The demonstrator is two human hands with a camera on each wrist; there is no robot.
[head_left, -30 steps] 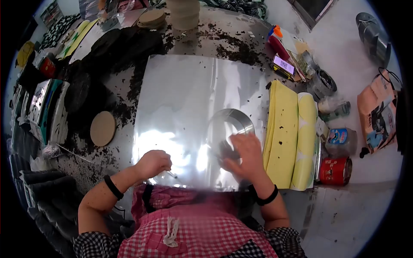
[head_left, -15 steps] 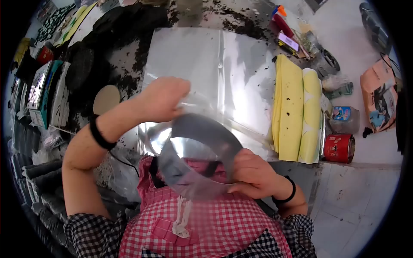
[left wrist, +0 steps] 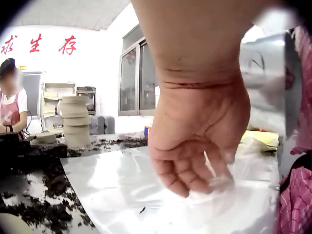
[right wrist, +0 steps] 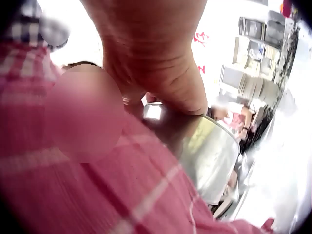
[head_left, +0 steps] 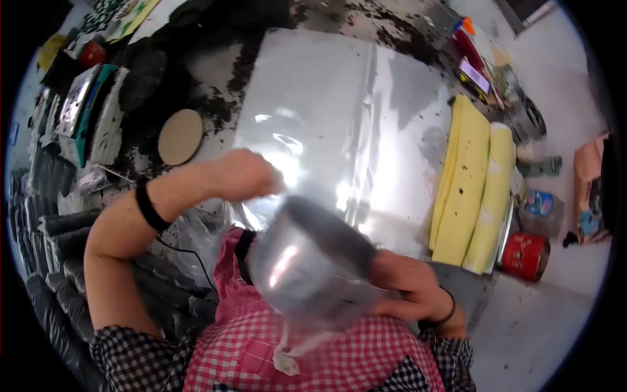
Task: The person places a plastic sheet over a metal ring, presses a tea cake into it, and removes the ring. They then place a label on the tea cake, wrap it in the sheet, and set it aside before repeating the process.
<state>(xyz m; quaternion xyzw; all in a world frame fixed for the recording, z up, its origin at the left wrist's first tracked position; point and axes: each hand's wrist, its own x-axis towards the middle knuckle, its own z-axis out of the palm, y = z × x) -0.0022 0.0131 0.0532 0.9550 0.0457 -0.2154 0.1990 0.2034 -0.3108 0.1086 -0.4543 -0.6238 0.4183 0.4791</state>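
In the head view my right hand (head_left: 408, 284) grips the wall of a wide, shiny metal ring (head_left: 307, 261), fingers and thumb on its right side. The ring hangs tilted and blurred in front of the apron; in the right wrist view its curved wall (right wrist: 214, 156) shows past the hand. My left hand (head_left: 245, 175) is raised over the near left part of the metal sheet (head_left: 307, 85). Its curled fingers pinch thin clear plastic film (left wrist: 222, 183) in the left wrist view, though the film's extent is hard to see against the glare.
Yellow sheets (head_left: 460, 176) lie along the right side, near a red can (head_left: 524, 256) and a plastic jar (head_left: 542, 212). At left are a round tan disc (head_left: 181, 137), dark crumbs and black slabs (head_left: 144, 75). Another person (left wrist: 12, 102) stands across the table.
The right hand has lifted the ring off the metal sheet to the apron and turned it, so its outer wall now faces up. The left hand has risen from the sheet's near edge with the film.
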